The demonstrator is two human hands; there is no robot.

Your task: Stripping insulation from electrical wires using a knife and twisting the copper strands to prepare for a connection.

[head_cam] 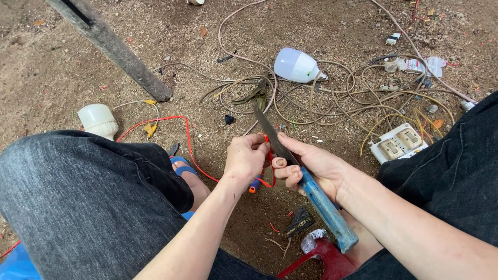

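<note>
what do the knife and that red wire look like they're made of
Knife in the right hand: the blade looks like dark, dull metal, worn rather than shiny; the blue handle looks like painted wood or plastic, scuffed pale at the edges. Red wire, pinched by the left hand: smooth glossy sheath, probably plastic insulation; its core is not visible.

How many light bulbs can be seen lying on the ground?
2. One white bulb lies among the tangled cables above the hands; another white bulb lies at the left, beside the person's knee. More may be hidden under the legs.
</note>
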